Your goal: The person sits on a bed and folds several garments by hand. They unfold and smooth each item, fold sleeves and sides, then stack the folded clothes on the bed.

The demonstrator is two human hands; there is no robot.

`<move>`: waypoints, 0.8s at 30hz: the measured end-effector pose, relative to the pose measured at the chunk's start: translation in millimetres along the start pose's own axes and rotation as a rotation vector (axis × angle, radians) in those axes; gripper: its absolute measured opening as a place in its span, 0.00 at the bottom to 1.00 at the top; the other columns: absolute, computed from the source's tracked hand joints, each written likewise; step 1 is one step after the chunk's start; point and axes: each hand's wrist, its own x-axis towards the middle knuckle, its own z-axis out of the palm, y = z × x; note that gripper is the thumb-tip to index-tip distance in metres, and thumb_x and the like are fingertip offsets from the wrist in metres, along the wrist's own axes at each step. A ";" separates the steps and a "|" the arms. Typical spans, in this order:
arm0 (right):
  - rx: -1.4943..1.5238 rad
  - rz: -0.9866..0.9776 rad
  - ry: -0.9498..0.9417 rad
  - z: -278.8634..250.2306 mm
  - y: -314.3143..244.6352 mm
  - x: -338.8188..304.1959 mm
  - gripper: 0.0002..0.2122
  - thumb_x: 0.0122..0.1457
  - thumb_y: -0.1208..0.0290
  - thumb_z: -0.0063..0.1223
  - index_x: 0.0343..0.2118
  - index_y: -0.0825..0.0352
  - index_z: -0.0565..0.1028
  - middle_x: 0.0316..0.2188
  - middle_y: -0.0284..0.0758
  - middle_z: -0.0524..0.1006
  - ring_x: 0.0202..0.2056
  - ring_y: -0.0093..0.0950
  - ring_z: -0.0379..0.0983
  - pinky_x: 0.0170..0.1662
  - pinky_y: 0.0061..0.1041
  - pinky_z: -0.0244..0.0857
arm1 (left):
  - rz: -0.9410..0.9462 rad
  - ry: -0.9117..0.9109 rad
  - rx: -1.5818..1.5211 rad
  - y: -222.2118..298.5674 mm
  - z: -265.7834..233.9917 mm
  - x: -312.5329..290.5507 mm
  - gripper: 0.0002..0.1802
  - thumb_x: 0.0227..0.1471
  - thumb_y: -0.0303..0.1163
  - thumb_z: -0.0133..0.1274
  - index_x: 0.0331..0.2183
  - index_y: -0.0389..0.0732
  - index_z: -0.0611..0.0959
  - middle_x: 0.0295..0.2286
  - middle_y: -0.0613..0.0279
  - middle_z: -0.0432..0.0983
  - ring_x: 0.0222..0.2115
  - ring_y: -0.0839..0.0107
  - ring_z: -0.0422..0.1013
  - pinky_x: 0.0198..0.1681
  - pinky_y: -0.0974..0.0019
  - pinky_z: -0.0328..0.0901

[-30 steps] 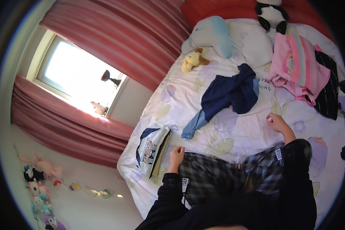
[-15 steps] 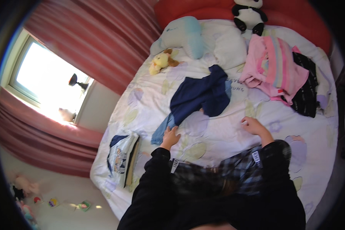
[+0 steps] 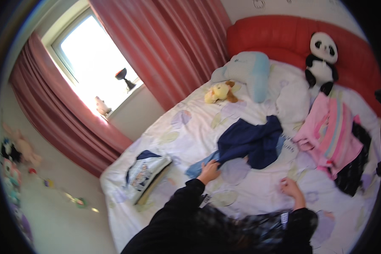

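A navy top (image 3: 249, 144) with light-blue sleeves lies spread on the bed in front of me. My left hand (image 3: 208, 171) rests on its near-left light-blue sleeve (image 3: 195, 168), fingers stretched out over the cloth. To the right of the top, my right hand (image 3: 291, 187) hovers over the sheet with its fingers loosely curled in; nothing shows in them. Left of my left hand lies a folded stack of clothes (image 3: 146, 175), white and navy on top with a beige edge beneath.
A pink striped top (image 3: 328, 133) lies over black clothing (image 3: 354, 169) at the right. Farther back are a light-blue pillow (image 3: 258, 76), a yellow plush toy (image 3: 219, 92) and a panda plush (image 3: 321, 63) against the red headboard (image 3: 275, 38). Pink curtains (image 3: 169, 46) flank the window.
The view has tilted up and swung left, so more of the headboard and wall shows. My left hand has moved onto the light-blue sleeve; my right hand stays curled over the sheet.
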 end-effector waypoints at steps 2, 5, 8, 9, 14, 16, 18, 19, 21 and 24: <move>-0.067 -0.155 0.001 -0.8 -10.5 -5.3 0.12 0.49 0.75 0.49 0.38 0.68 0.69 0.18 0.37 0.74 0.19 0.24 0.71 0.23 0.23 0.65 | 0.015 0.079 -0.089 18.2 -20.3 -11.7 0.20 0.41 0.37 0.54 0.40 0.45 0.75 0.44 0.60 0.64 0.49 0.62 0.60 0.50 0.35 0.44; -0.043 -0.158 -0.002 -10.0 -32.5 -21.0 0.14 0.48 0.71 0.52 0.38 0.68 0.70 0.19 0.38 0.74 0.21 0.26 0.71 0.26 0.25 0.65 | 0.167 0.205 -0.301 48.4 -49.5 -31.4 0.17 0.40 0.31 0.55 0.37 0.45 0.77 0.42 0.58 0.66 0.45 0.62 0.64 0.51 0.43 0.51; -0.081 -0.121 -0.006 -14.4 -54.1 -35.0 0.15 0.45 0.68 0.55 0.37 0.66 0.71 0.22 0.40 0.74 0.25 0.31 0.71 0.31 0.27 0.65 | 0.194 0.244 -0.630 82.2 -69.2 -54.4 0.13 0.40 0.26 0.54 0.34 0.44 0.79 0.41 0.58 0.67 0.41 0.65 0.67 0.47 0.58 0.60; -0.135 -0.135 -0.008 -14.2 -59.4 -37.4 0.18 0.44 0.67 0.57 0.40 0.65 0.70 0.23 0.40 0.74 0.25 0.31 0.71 0.31 0.27 0.65 | 0.107 0.234 -0.867 95.3 -71.9 -62.2 0.11 0.43 0.23 0.53 0.33 0.42 0.80 0.37 0.62 0.69 0.37 0.72 0.69 0.41 0.72 0.63; -0.044 -0.243 -0.099 -10.1 -60.7 -39.8 0.27 0.43 0.65 0.60 0.48 0.61 0.63 0.22 0.38 0.73 0.25 0.29 0.71 0.31 0.27 0.65 | -0.068 0.121 -1.182 118.2 -103.0 -89.5 0.12 0.45 0.19 0.49 0.36 0.37 0.79 0.32 0.68 0.72 0.36 0.81 0.66 0.37 0.79 0.61; 0.025 -0.268 -0.119 -8.7 -57.1 -39.5 0.31 0.43 0.65 0.60 0.51 0.59 0.60 0.22 0.37 0.73 0.25 0.28 0.70 0.31 0.26 0.65 | -0.153 0.123 -1.276 116.5 -116.4 -95.6 0.14 0.46 0.20 0.48 0.39 0.36 0.78 0.34 0.65 0.74 0.30 0.82 0.68 0.33 0.80 0.62; 0.086 -0.274 -0.135 -8.0 -55.3 -40.1 0.34 0.42 0.64 0.60 0.54 0.57 0.56 0.25 0.37 0.73 0.26 0.28 0.70 0.32 0.25 0.64 | -0.121 0.167 -1.497 116.1 -123.7 -105.5 0.14 0.48 0.20 0.46 0.39 0.35 0.77 0.31 0.65 0.74 0.23 0.85 0.66 0.25 0.83 0.60; 0.056 -0.285 -0.124 -7.4 -56.2 -40.6 0.36 0.42 0.64 0.61 0.55 0.56 0.54 0.27 0.38 0.72 0.27 0.29 0.70 0.33 0.26 0.64 | -0.142 0.148 -1.461 111.9 -131.5 -110.1 0.14 0.48 0.20 0.46 0.40 0.35 0.77 0.25 0.69 0.74 0.16 0.88 0.61 0.18 0.85 0.54; 0.026 -0.312 -0.122 -5.3 -59.7 -40.7 0.39 0.42 0.63 0.61 0.57 0.54 0.50 0.31 0.41 0.72 0.29 0.31 0.70 0.35 0.28 0.64 | -0.155 0.172 -1.483 113.6 -133.7 -117.0 0.14 0.48 0.20 0.46 0.40 0.35 0.77 0.21 0.73 0.71 0.12 0.90 0.56 0.14 0.85 0.49; -0.003 -0.349 -0.147 -1.3 -64.8 -38.6 0.43 0.42 0.63 0.62 0.58 0.51 0.45 0.34 0.44 0.71 0.31 0.34 0.70 0.38 0.30 0.64 | -0.162 0.158 -1.511 121.0 -128.0 -123.7 0.14 0.48 0.21 0.47 0.40 0.35 0.77 0.21 0.73 0.71 0.12 0.90 0.56 0.13 0.86 0.49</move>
